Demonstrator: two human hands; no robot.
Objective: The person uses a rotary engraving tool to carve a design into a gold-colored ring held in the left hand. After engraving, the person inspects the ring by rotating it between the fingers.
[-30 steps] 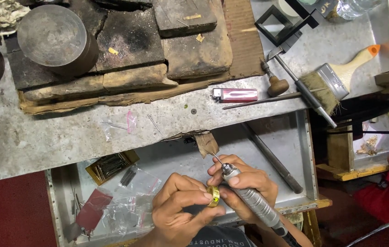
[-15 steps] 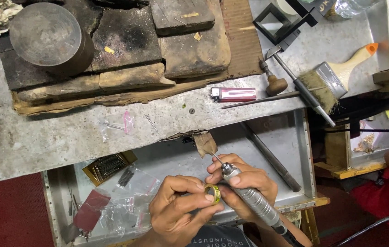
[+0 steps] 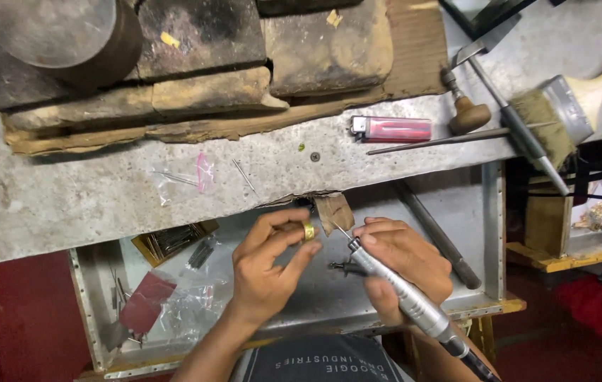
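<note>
Pinching a gold ring [image 3: 308,231] in left hand [image 3: 267,272] at nine o'clock of right hand [image 3: 401,265], itself gripping a rotary handpiece [image 3: 401,296] over the drawer tray [image 3: 493,233]; likely needing steady, light contact below the worktop [image 3: 67,191].

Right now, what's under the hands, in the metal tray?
In the metal tray: a long dark rod, a red sheet, clear plastic bags and a small box of thin bits. The tray floor beneath the left hand and right hand is covered.
</note>
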